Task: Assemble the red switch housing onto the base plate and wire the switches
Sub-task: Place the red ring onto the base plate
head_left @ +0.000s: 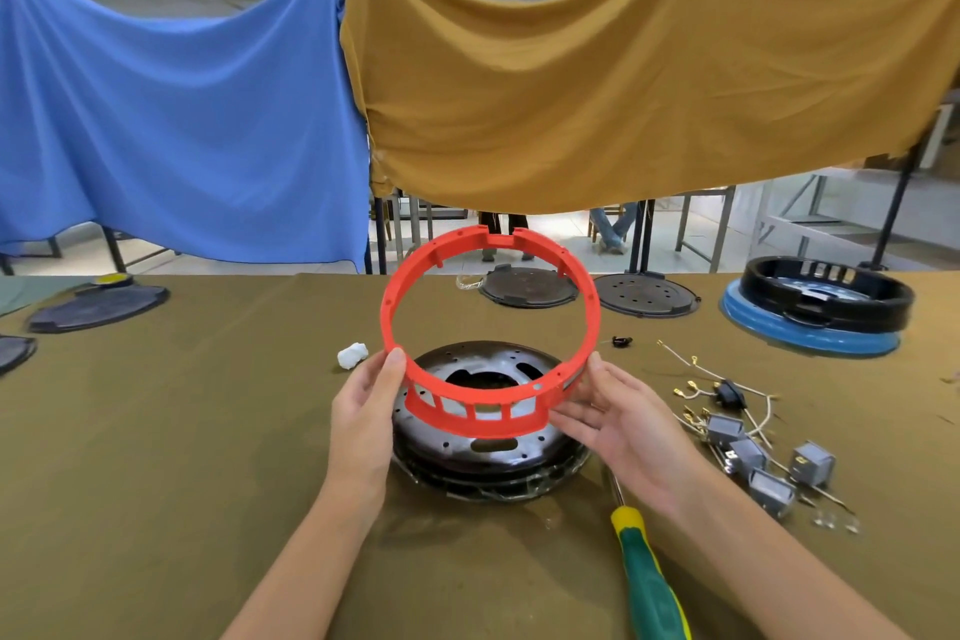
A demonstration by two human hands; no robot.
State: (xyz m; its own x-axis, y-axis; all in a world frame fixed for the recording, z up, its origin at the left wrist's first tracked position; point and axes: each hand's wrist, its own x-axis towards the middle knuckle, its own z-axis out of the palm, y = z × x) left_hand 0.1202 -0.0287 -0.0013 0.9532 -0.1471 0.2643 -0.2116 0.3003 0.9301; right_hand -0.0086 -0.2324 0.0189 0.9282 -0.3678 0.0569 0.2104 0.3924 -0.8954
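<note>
A red ring-shaped switch housing (592,307) is tilted up above the dark round base plate (488,463), which lies on the olive-covered table. My left hand (363,411) grips the ring's lower left rim, thumb on top. My right hand (618,416) holds the lower right rim beside the row of switch slots, with its thumb on the rim and its fingers underneath. Several grey switches (753,457) with wires (696,374) lie to the right of the plate.
A green-and-yellow screwdriver (649,572) lies at the front right, under my right forearm. Small white wad (352,355) left of the plate. Dark plates (530,286) and a black ring on a blue base (815,312) stand farther back. Blue and ochre cloths hang behind.
</note>
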